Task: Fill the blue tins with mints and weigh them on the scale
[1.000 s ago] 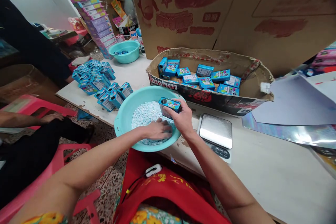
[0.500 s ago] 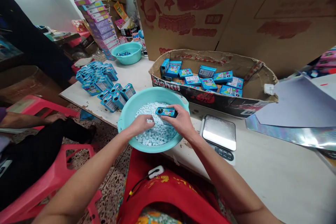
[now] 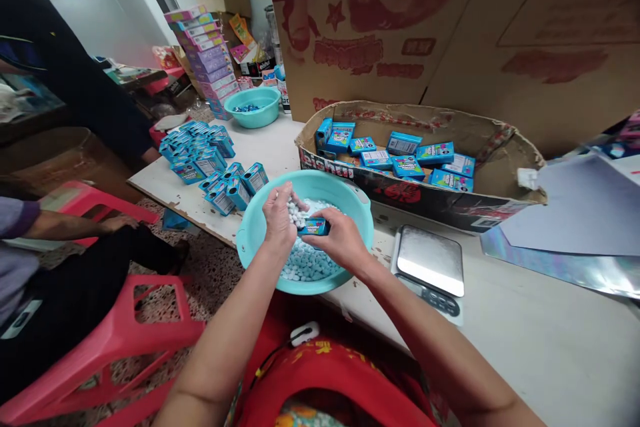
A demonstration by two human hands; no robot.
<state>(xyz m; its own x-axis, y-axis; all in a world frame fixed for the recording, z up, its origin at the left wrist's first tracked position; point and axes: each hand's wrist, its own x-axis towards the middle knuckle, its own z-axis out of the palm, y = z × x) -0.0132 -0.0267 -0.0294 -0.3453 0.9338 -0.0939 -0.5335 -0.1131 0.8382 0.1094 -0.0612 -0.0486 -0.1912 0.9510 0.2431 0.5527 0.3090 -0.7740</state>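
A turquoise basin [image 3: 241, 240] on the table holds many small white candies [image 3: 311, 265]. Above them, my left hand [image 3: 280, 217] is tilted and cupped round a heap of the same candies, beside one end of a small blue candy box [image 3: 316, 227]. My right hand [image 3: 343, 237] grips that box between thumb and fingers, over the basin. The box's left end lies against the candies in my left hand; whether any are dropping in, I cannot tell.
Right of the basin sits a digital scale [image 3: 430, 263]. Behind it, a cut-down cardboard box [image 3: 505, 153] holds several blue boxes. More blue boxes [image 3: 200, 150] stand at the left, near a second basin [image 3: 263, 117]. A seated person [image 3: 75, 227] is at the left.
My left hand has risen from the candies in the basin with a handful and turned up against the end of the blue box. The view has shifted slightly.
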